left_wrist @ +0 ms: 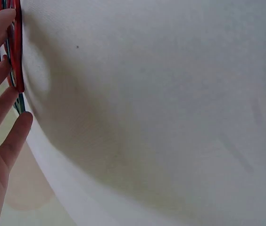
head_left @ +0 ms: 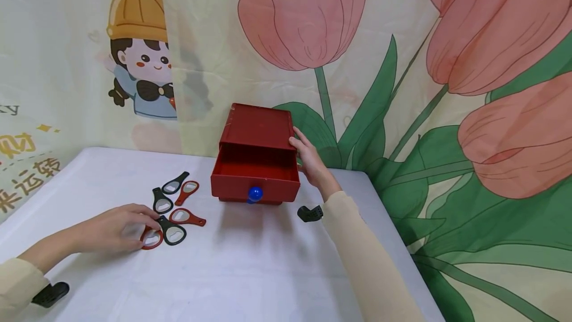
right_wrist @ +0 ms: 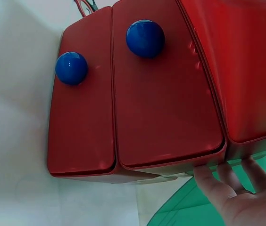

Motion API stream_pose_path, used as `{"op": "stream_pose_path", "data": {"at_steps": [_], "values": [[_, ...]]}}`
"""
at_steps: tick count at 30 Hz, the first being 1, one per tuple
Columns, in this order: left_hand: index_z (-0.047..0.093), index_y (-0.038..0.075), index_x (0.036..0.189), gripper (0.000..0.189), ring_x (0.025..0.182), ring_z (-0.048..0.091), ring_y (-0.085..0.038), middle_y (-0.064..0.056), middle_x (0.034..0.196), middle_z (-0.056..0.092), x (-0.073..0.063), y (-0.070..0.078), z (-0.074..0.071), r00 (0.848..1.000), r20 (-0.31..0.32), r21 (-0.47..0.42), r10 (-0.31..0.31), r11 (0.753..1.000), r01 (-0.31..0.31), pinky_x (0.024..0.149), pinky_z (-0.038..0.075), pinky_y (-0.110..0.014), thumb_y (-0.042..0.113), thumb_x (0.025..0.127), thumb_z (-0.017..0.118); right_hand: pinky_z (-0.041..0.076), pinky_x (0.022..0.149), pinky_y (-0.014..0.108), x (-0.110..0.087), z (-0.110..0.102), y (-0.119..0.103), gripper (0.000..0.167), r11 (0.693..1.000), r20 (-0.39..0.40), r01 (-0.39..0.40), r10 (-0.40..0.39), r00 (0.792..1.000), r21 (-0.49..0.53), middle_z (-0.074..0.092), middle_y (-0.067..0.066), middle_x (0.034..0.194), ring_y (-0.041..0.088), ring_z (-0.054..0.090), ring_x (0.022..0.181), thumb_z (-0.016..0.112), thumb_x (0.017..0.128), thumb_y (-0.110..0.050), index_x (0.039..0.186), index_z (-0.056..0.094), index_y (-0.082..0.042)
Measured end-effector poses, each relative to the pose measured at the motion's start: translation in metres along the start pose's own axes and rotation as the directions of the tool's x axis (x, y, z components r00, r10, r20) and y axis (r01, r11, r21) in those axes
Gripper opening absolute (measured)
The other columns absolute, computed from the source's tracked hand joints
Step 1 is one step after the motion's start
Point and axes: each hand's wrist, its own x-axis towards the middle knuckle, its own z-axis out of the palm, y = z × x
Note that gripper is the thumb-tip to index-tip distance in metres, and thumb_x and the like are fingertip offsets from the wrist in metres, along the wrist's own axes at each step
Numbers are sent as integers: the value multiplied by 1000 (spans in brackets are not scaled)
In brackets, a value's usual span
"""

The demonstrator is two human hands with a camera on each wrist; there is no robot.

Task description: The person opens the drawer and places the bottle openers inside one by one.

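Note:
My left hand (head_left: 113, 228) is low over the white table, its thumb and fingertips at the rim of a red magnifying glass (head_left: 152, 238), pinching it; its handle is hidden. Tight beside that one lies a black magnifying glass (head_left: 174, 234). In the left wrist view, the fingers (left_wrist: 12, 141) are spread along the red rim. A dark red drawer box (head_left: 261, 122) stands to the right, its top drawer (head_left: 237, 188) pulled out. Against the box's right side rests my right hand (head_left: 313, 163), fingers extended. The right wrist view has two lower drawer fronts with blue knobs (right_wrist: 145, 38).
More magnifying glasses, another red one (head_left: 186, 216) and black ones (head_left: 162, 201) among them, lie loose left of the box. A printed cloth (head_left: 210, 63) with tulips hangs behind the table. Black wrist devices (head_left: 310, 213) are by both sleeves.

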Motion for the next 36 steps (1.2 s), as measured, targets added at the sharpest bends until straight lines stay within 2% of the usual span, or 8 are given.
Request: {"op": "stream_pose_path", "data": {"at_steps": [6, 15, 19, 23, 27, 31, 36], "values": [[76, 40, 115, 48, 115, 61, -17, 8, 125, 67, -2, 0, -1, 998, -48, 4, 48, 999, -47, 98, 40, -12, 22, 75, 96, 38, 119, 65, 0, 0, 1, 63, 1000, -2, 6, -6, 1000, 9, 34, 3, 169, 34, 39, 151, 48, 110, -47, 169, 24, -40], [75, 41, 110, 44, 103, 55, -5, 22, 112, 61, -7, -4, 0, 993, -102, 41, 62, 997, -58, 90, 43, -15, 33, 73, 98, 36, 120, 66, 1, -1, 3, 63, 1000, -6, 3, -2, 1000, 8, 32, 2, 171, 34, 37, 153, 47, 110, -47, 169, 24, -41], [75, 38, 109, 43, 103, 55, -5, 22, 110, 62, -10, -7, 2, 992, -118, 42, 47, 998, -42, 92, 39, -10, 36, 72, 98, 35, 120, 67, 1, -1, 2, 63, 1000, -12, 4, -4, 1000, 12, 33, 2, 170, 34, 38, 152, 47, 111, -48, 169, 24, -41], [75, 36, 107, 40, 99, 57, -4, 23, 106, 63, -10, -8, 2, 992, -113, 32, 49, 998, -46, 90, 39, -7, 38, 73, 98, 35, 120, 66, 1, 0, 2, 63, 1000, -13, 2, -1, 1000, 12, 34, 2, 170, 34, 40, 151, 48, 111, -48, 169, 24, -41], [75, 35, 107, 39, 91, 56, -1, 25, 101, 62, -9, -8, 2, 992, -106, 31, 61, 998, -58, 81, 44, -13, 41, 75, 97, 36, 120, 66, 1, 0, 1, 63, 1000, -11, 3, -3, 1000, 9, 34, 2, 171, 34, 39, 151, 47, 111, -48, 169, 24, -41], [77, 33, 109, 39, 86, 50, 2, 24, 97, 58, -12, -8, 3, 996, -80, 5, 38, 999, -38, 69, 46, -20, 44, 76, 95, 36, 120, 66, 1, 0, 2, 63, 1000, -6, -1, 1, 1000, 2, 35, 2, 170, 33, 38, 151, 47, 111, -48, 169, 23, -41], [78, 32, 111, 37, 86, 49, 3, 22, 98, 58, -14, -9, 3, 998, -53, -26, 23, 999, -25, 66, 45, -22, 43, 79, 94, 37, 120, 66, 1, 1, 1, 64, 1000, -5, 0, 0, 1000, -4, 35, 2, 170, 33, 38, 151, 47, 110, -49, 169, 23, -41]]}}
